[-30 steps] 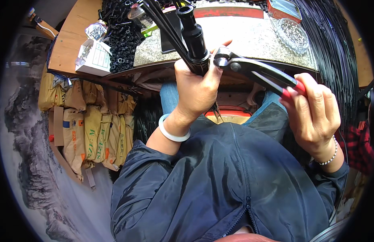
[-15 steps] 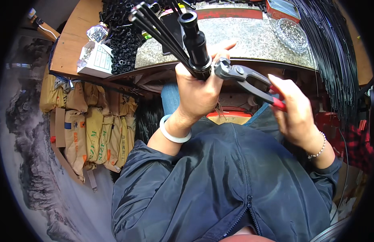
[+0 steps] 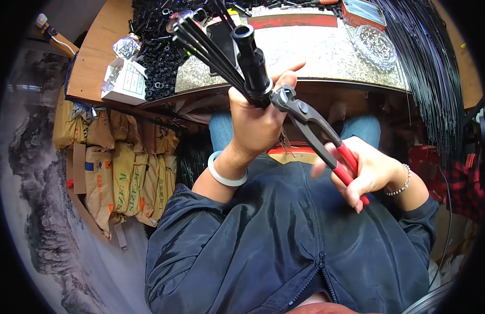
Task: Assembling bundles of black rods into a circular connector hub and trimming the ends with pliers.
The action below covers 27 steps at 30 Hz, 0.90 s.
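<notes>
My left hand [image 3: 255,125] is wrapped around a black stepped tube [image 3: 254,65], its hollow end tilted up. Beside the tube, the same grip takes in a bundle of thin black rods [image 3: 208,55] fanning to the upper left. My right hand [image 3: 376,170] holds end-cutting pincers [image 3: 308,118] with red handles, the fingers around the grips. Their dark jaws lie by the tube's lower collar, next to my left fingers. Whether the jaws bite on anything is too small to tell. Thin wire ends [image 3: 285,141] poke out below my left hand.
A pale stone slab [image 3: 326,68] lies on the wooden desk, with a glass dish [image 3: 375,47] and a long bundle of black wires [image 3: 433,78] at right. Black rings [image 3: 161,70] and a white box [image 3: 124,81] sit left. Sacks [image 3: 98,183] stand below.
My right hand has come down and toward my body, swinging the pincers' handles lower. The jaws have shifted slightly left and down toward the tube. My left hand has hardly moved.
</notes>
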Available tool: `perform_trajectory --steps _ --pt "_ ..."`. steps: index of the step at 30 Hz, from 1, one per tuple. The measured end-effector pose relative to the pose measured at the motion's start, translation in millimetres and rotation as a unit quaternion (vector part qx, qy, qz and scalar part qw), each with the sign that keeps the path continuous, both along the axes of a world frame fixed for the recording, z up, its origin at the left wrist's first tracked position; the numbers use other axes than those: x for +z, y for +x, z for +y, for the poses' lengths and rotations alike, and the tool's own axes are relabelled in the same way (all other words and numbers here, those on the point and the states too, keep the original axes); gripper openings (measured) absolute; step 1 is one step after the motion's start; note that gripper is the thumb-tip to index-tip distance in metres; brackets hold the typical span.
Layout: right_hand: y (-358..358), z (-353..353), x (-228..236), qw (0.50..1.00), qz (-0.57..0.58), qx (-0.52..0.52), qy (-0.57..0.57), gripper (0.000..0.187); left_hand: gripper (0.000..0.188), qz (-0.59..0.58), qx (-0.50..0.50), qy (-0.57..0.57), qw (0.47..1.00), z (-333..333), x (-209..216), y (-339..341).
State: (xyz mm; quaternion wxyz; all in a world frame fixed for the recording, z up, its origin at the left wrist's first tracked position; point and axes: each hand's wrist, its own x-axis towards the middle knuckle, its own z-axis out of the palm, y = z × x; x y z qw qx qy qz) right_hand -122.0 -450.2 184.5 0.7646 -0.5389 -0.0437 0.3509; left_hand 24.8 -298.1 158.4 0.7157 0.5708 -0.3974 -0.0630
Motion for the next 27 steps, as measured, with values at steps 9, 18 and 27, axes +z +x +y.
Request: perform_trajectory --steps 9,18,27 --pt "-3.5 -3.2 -8.1 0.865 -0.332 -0.129 -0.353 0.058 0.012 0.122 0.02 0.061 0.99 1.0 0.9 -2.9" --pt "3.2 -5.6 -20.4 0.931 -0.168 -0.196 -0.258 0.027 0.013 0.098 0.016 0.015 0.995 -5.0 -11.2 -2.8" --pt "14.2 -21.0 -61.3 0.832 -0.266 -0.329 -0.359 0.023 0.018 0.06 0.086 0.08 0.991 -15.4 -20.4 1.9"
